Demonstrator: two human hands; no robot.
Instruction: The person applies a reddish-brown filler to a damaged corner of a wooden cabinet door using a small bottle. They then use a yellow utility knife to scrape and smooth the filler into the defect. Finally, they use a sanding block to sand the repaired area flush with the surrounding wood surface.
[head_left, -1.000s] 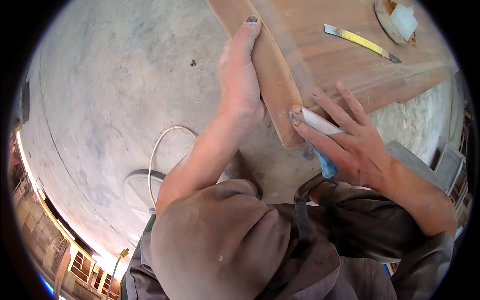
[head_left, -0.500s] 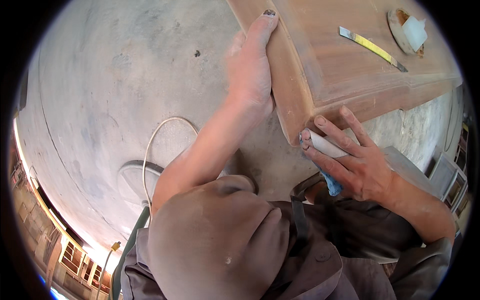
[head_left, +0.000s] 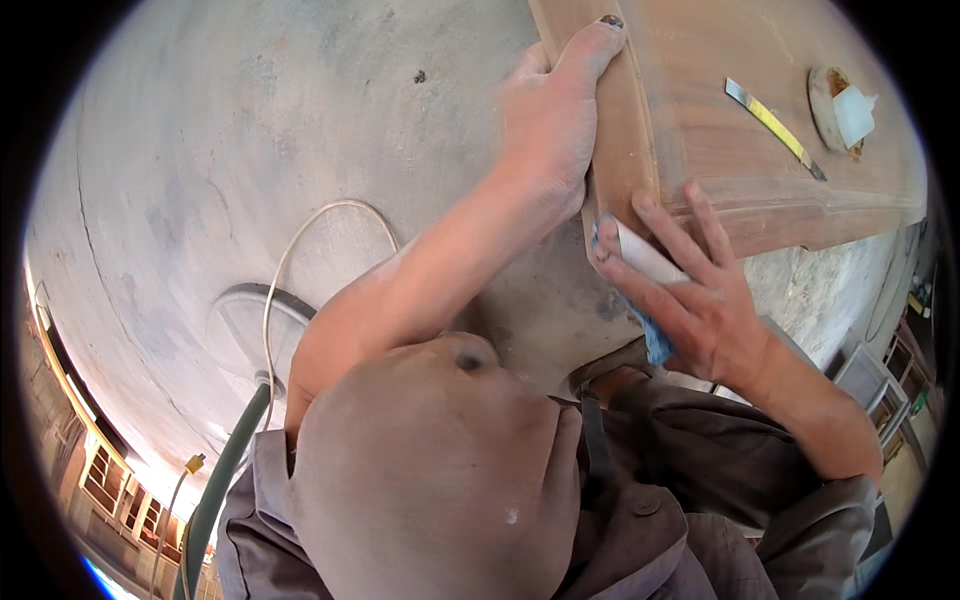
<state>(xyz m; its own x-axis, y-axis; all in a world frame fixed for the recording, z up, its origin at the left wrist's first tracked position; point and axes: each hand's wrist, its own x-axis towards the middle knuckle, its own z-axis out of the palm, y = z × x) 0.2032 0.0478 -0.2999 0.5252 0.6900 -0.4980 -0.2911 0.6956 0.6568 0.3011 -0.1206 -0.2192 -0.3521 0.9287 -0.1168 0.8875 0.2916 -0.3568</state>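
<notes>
A brown wooden panel (head_left: pixel 720 140) with a raised, dusty frame edge extends from the top towards me. My left hand (head_left: pixel 552 125) is closed around its left edge, thumb on top and the other fingers mostly hidden beneath. At the near corner, my right hand (head_left: pixel 705 305) presses a folded piece of sandpaper (head_left: pixel 648 254), white on one face and blue on the other, against the wood. It is held between the fingers, two of which stretch out over the panel. On the panel lie a slim yellow cutter-like tool (head_left: pixel 776 130) and a round dish (head_left: pixel 824 108) with brown residue and a white piece.
Below is a grey concrete floor (head_left: pixel 200 160) with a long crack. A pale cable (head_left: pixel 290 240) loops near a round base and a green pole (head_left: pixel 225 480) at my left. Window-like frames (head_left: pixel 868 385) stand at the far right. My knee (head_left: pixel 430 450) rises close beneath my left arm.
The view has shifted a little. The panel's near corner has turned slightly, and my left hand has moved right with its edge. My right hand and the sandpaper remain at the corner.
</notes>
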